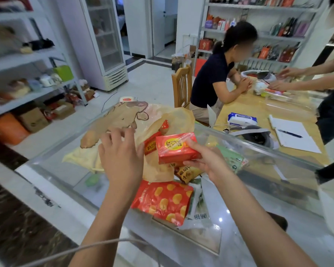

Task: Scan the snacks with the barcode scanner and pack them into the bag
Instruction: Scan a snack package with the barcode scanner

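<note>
Glass counter (52,166) in a small shop, shelves of goods along the walls, wooden table (249,112) beyond with two other people busy at it.

Head view. Yellowish bag (123,120) lying flat on the counter, mouth toward the right. Left hand (121,157) on it, fingers curled into the film near the mouth, apparently gripping it to hold it open. Right hand (208,160) clamped on a red box (176,148), thumb on the top edge, fingers underneath. Box held off the glass, right at the bag's mouth, just above a second red pack (150,146) that seems to be inside the bag.

Progress, as a judgement: partway. At least one snack packed, red box probably next in. Outside on the glass:
- red pouch (162,201) nearest the camera
- brown packet (185,173) below the right hand
- green packet (231,159) off to the right
- white packet (198,214) half under the pouch

No telling which of these are scanned. Scanner nowhere in view. Grey cable (104,244) across the bottom, origin unclear.

Red box: long axis roughly left to right across the frame, close to level. Printed face up toward the camera, left short end pointing at the bag's mouth and the left hand. Barcode side hidden.
</note>
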